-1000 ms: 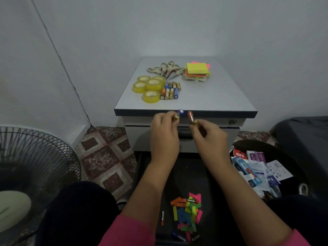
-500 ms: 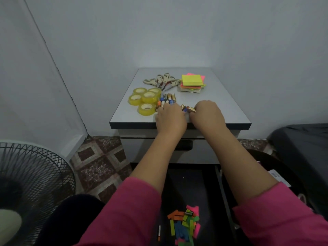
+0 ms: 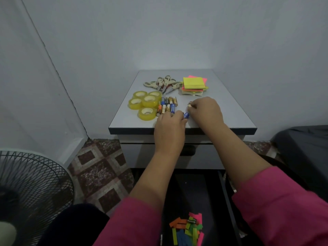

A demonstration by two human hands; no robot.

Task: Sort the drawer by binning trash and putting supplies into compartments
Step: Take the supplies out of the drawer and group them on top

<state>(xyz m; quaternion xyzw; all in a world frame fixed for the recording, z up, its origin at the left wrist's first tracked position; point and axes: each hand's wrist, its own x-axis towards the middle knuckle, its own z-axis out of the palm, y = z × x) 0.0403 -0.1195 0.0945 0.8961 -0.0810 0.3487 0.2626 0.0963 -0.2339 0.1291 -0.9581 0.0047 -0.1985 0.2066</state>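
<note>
Both my hands are on the grey cabinet top (image 3: 236,110). My left hand (image 3: 169,129) pinches a blue battery (image 3: 186,115) at its fingertips, just right of the row of batteries (image 3: 167,105). My right hand (image 3: 206,109) pinches a pale battery (image 3: 190,104) further back. Several yellow tape rolls (image 3: 144,102), scissors (image 3: 162,83) and a stack of sticky notes (image 3: 194,84) lie on the top. Below, the open black drawer (image 3: 188,185) holds a heap of coloured paper strips (image 3: 186,231).
A fan (image 3: 30,189) stands at the lower left on the tiled floor. A dark object (image 3: 305,148) sits at the right beside the cabinet. The wall closes in behind and to the left of the cabinet.
Both hands rose from in front of the drawer onto the cabinet top, carrying batteries, and moved toward the battery row. The camera tilted up.
</note>
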